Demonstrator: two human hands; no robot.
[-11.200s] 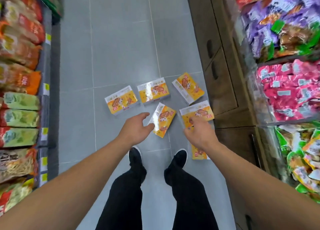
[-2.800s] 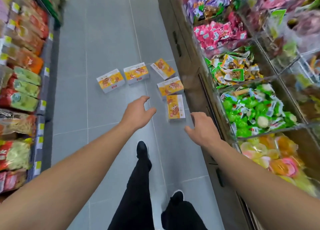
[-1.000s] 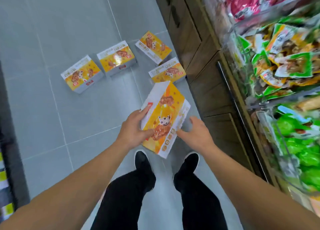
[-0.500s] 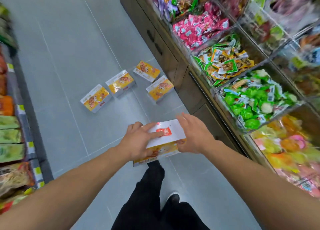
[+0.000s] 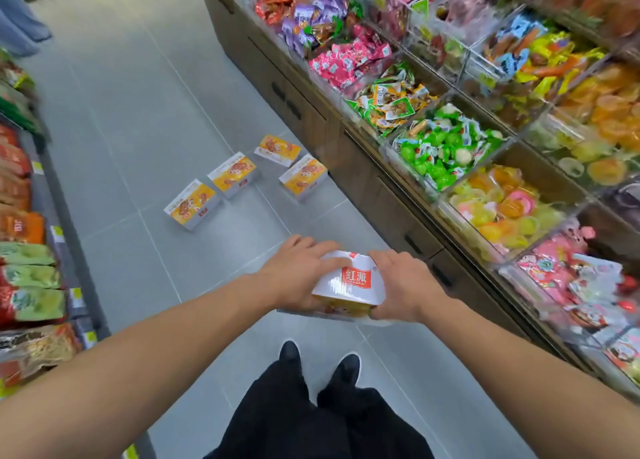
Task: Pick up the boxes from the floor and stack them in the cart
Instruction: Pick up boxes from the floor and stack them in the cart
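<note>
I'm holding the box (image 5: 348,287) by its left and right ends, left hand (image 5: 298,275) and right hand (image 5: 403,287) curled round; it's looking light, stiff, glossy and maybe slippery.

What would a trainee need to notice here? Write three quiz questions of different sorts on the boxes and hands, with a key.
1. How many boxes lie on the floor?
2. True or false: only the left hand grips the held box.
3. The floor box nearest the wooden cabinet is: A) the left one, B) the right one.

Key
1. Four: the other two are at and.
2. False; the right hand grips it too.
3. B.
</note>
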